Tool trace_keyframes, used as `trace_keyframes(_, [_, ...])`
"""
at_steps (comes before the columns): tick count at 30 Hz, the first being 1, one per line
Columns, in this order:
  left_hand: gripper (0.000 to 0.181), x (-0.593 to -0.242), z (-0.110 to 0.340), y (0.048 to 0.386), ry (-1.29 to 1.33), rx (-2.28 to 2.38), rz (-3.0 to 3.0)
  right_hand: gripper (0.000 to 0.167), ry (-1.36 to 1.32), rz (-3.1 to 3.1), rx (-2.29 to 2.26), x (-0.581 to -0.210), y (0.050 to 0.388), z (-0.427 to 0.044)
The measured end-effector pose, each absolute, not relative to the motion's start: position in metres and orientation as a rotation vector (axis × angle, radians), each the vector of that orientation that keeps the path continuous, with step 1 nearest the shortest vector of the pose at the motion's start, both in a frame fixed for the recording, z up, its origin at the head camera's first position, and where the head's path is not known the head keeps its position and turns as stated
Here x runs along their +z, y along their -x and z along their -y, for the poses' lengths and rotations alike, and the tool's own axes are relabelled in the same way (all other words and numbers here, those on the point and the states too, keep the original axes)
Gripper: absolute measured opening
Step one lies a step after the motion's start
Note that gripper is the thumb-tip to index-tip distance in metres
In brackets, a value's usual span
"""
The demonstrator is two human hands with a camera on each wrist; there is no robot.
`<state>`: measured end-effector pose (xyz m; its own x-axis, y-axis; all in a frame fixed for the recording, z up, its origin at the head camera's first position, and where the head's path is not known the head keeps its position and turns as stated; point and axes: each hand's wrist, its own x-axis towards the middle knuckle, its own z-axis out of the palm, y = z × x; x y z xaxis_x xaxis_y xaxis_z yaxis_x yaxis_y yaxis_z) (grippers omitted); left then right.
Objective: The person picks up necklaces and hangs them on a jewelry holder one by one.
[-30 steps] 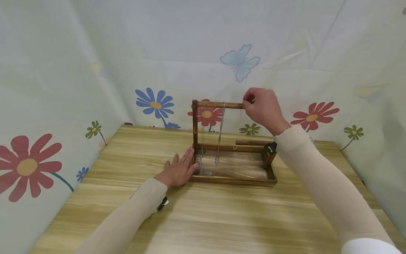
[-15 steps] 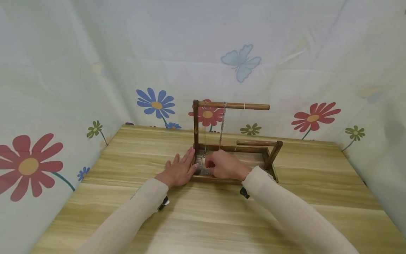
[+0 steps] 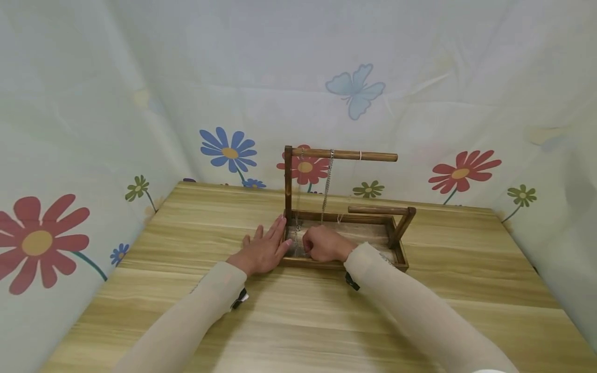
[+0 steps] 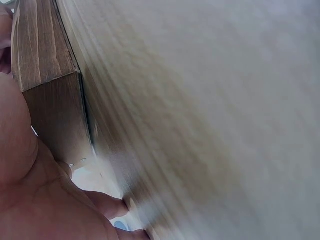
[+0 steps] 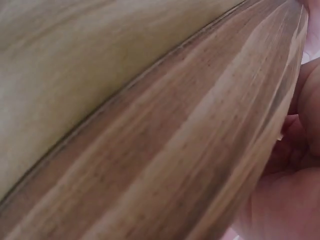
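A dark wooden jewelry stand (image 3: 288, 181) with a tray base (image 3: 366, 233) stands on the table. My left hand (image 3: 261, 253) lies with straight fingers along the tray's left end; in the left wrist view its palm is beside the tray's corner (image 4: 55, 110). My right hand (image 3: 326, 243) reaches over the front rim into the tray, fingers curled down at its floor. The tray wall (image 5: 165, 130) hides most of these fingers in the right wrist view, so what they hold is hidden. A thick silver chain necklace (image 3: 328, 181) and a thin one (image 3: 298, 202) hang from the upper bar (image 3: 345, 154).
A white loop (image 3: 360, 155) sits farther right on the upper bar. The shorter lower bar (image 3: 378, 210) juts leftward from the right post (image 3: 403, 228), with a thin pale loop (image 3: 340, 218) near its free end. Behind the table (image 3: 224, 217) hangs a flowered cloth (image 3: 261, 77).
My right hand left the upper bar's white loop and came down leftward into the tray, then shifted slightly lower. The pale loop near the lower bar swings. My left hand has stayed put.
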<state>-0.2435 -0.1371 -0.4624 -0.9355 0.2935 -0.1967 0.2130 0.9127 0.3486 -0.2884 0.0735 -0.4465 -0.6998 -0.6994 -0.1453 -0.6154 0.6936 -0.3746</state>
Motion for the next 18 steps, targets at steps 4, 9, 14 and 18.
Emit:
trace_keyframes(4, [0.071, -0.463, 0.136, 0.243, -0.381, 0.483, -2.831, 0.024, 1.051, -2.615, -0.46, -0.446, 0.287, -0.076])
trace_keyframes(9, [0.075, -0.477, 0.139, 0.251, -0.401, 0.525, -2.847, 0.019, 1.044, -2.618, -0.586, -0.432, 0.28, -0.082])
trace_keyframes(14, [0.074, -0.473, 0.139, 0.249, -0.389, 0.519, -2.832, 0.014, 1.059, -2.651, -0.636, -0.412, 0.273, -0.085])
trace_keyframes(18, [0.072, -0.464, 0.137, 0.245, -0.386, 0.489, -2.819, 0.012, 1.1, -2.68, -0.568, -0.395, 0.268, -0.086])
